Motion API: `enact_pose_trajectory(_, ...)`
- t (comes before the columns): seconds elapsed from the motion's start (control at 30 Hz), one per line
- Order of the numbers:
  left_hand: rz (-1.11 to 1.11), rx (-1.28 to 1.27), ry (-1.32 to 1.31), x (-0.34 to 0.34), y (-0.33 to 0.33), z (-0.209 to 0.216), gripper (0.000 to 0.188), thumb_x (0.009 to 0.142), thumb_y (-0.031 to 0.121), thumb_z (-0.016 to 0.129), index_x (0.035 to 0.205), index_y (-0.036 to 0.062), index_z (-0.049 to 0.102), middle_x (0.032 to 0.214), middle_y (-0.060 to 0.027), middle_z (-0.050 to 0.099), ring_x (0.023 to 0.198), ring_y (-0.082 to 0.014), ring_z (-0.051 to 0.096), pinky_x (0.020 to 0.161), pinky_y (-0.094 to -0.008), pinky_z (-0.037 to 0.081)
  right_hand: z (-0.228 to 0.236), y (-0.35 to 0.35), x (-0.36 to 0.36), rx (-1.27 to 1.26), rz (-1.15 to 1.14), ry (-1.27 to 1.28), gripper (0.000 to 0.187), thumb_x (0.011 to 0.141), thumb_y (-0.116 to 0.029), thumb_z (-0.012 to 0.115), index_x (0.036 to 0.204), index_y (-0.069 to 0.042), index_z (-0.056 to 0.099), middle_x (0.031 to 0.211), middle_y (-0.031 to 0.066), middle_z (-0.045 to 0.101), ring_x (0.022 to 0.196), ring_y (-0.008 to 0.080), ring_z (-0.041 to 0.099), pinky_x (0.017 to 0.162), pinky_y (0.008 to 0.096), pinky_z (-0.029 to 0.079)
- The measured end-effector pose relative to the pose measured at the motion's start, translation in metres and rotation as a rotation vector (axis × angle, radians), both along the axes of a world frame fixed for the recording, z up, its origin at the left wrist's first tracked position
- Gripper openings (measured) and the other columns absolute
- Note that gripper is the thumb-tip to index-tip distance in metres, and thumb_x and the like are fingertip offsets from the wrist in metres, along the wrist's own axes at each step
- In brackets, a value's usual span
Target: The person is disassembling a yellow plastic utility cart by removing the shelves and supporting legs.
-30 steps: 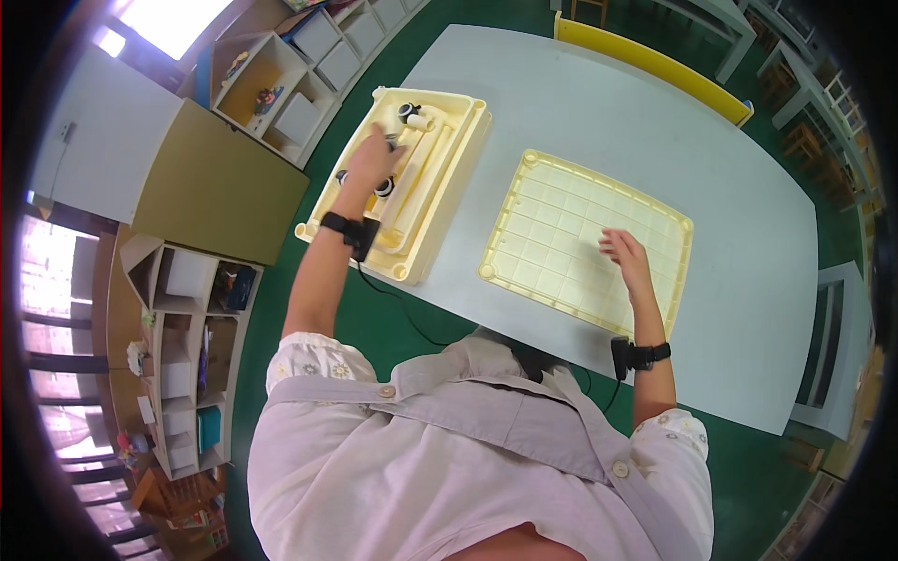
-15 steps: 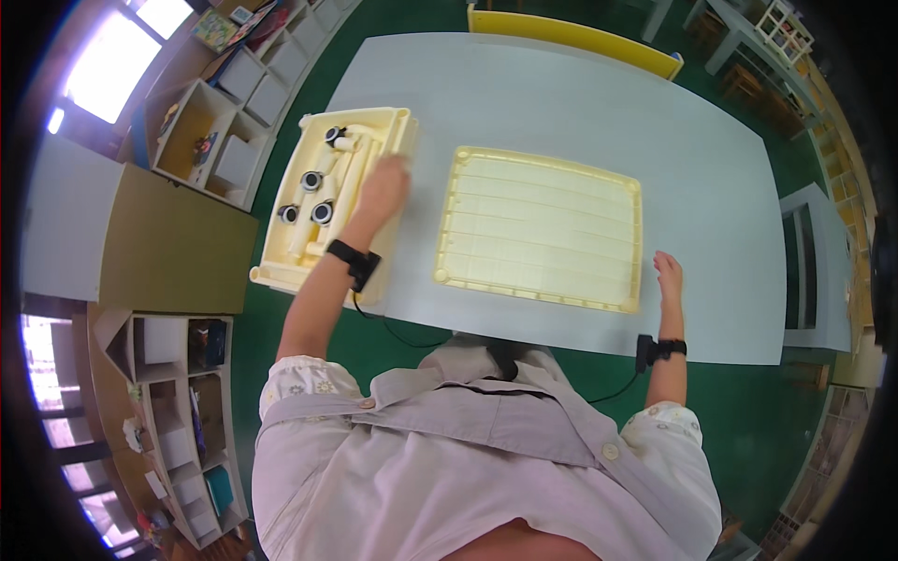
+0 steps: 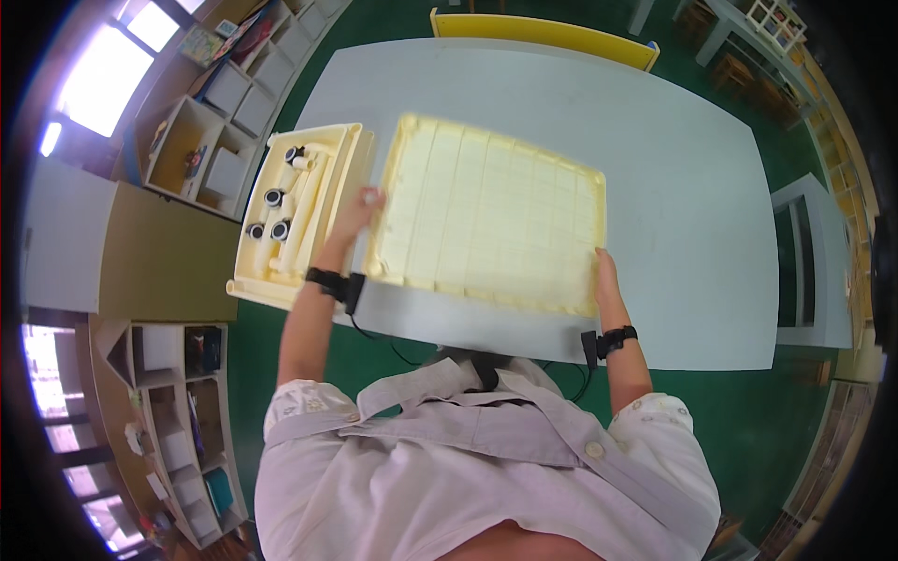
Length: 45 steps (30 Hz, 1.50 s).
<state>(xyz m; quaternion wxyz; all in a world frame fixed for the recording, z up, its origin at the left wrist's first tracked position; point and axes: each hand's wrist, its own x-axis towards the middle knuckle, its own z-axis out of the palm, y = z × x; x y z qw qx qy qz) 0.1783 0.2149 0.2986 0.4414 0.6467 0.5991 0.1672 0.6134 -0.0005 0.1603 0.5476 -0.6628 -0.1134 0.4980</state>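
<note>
A pale yellow rectangular plastic tray (image 3: 491, 220) with a ribbed grid is held between my two hands, slightly tilted and seemingly raised off the table. My left hand (image 3: 354, 217) grips its left edge, the fingertips partly hidden by the tray. At the lower right edge, my right hand (image 3: 606, 271) is closed on the tray, most of its fingers out of sight. Left of my left hand are stacked cream trays (image 3: 354, 154). The top one holds cream tubes (image 3: 304, 210) and several black-and-grey caster wheels (image 3: 273, 197).
The pale grey table (image 3: 692, 243) stretches out beyond and to the right of the tray. A yellow bench back (image 3: 552, 37) stands at its far edge. Shelves (image 3: 201, 145) line the left side. Black bands with small boxes and cables sit on both wrists.
Both hands have come onto the tray, the left from beside the stacked trays, the right from the table's right side. The tray has tilted and appears larger and closer.
</note>
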Motion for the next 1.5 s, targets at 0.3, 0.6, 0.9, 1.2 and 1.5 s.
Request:
enact_pose_trajectory(0.3, -0.246, 0.215, -0.531, 0.043, -0.047, 0.236, 0.047, 0.08, 0.028, 0.059, 0.113, -0.003, 0.049, 0.097, -0.0056, 0.057, 0.085, -0.0121, 0.055, 0.076, -0.0249, 0.045, 0.089, 0.068, -0.049, 0.137, 0.258, 0.047, 0.06, 0.087, -0.05, 0.036, 0.129, -0.006, 0.036, 0.133, 0.0138, 0.037, 0.124, 0.0246, 0.033, 0.101, 0.049, 0.019)
enact_pose_trajectory(0.6, -0.605, 0.543, -0.108, 0.08, -0.159, 0.251, 0.078, 0.061, 0.034, 0.077, 0.122, 0.0012, 0.041, 0.109, -0.0155, 0.054, 0.102, -0.0255, 0.053, 0.087, -0.0328, 0.04, 0.158, 0.013, -0.012, 0.508, 0.496, 0.44, 0.071, 0.086, -0.06, 0.026, 0.135, -0.008, 0.026, 0.134, 0.0168, 0.035, 0.118, 0.0335, 0.041, 0.096, 0.0498, 0.031)
enact_pose_trajectory(0.9, -1.037, 0.186, -0.103, 0.119, -0.203, 0.15, 0.057, 0.071, 0.02, 0.07, 0.12, 0.0084, 0.043, 0.099, -0.0105, 0.048, 0.09, -0.0295, 0.052, 0.076, -0.0368, 0.044, 0.197, -0.041, -0.004, 0.609, 0.155, 0.564, 0.067, 0.088, -0.054, 0.031, 0.123, 0.002, 0.04, 0.118, 0.0166, 0.05, 0.103, 0.0266, 0.054, 0.087, 0.0388, 0.045)
enact_pose_trajectory(1.2, -1.047, 0.356, 0.176, 0.073, -0.185, -0.038, 0.042, 0.074, 0.011, 0.06, 0.114, 0.0157, 0.047, 0.094, -0.0084, 0.044, 0.091, -0.0263, 0.045, 0.079, -0.0347, 0.042, 0.064, -0.014, -0.046, 0.004, 0.662, -0.108, 0.05, 0.081, -0.016, 0.055, 0.126, -0.002, 0.04, 0.105, 0.009, 0.057, 0.093, 0.016, 0.055, 0.08, 0.0281, 0.045)
enact_pose_trajectory(1.5, -1.187, 0.38, 0.33, 0.042, -0.163, -0.014, 0.043, 0.076, 0.016, 0.06, 0.116, 0.0101, 0.047, 0.116, -0.0096, 0.047, 0.107, -0.0258, 0.047, 0.086, -0.0332, 0.042, 0.027, 0.007, -0.072, 0.087, 0.636, -0.447, 0.054, 0.079, -0.015, 0.057, 0.127, -0.001, 0.038, 0.117, 0.0191, 0.052, 0.107, 0.0261, 0.052, 0.087, 0.029, 0.041)
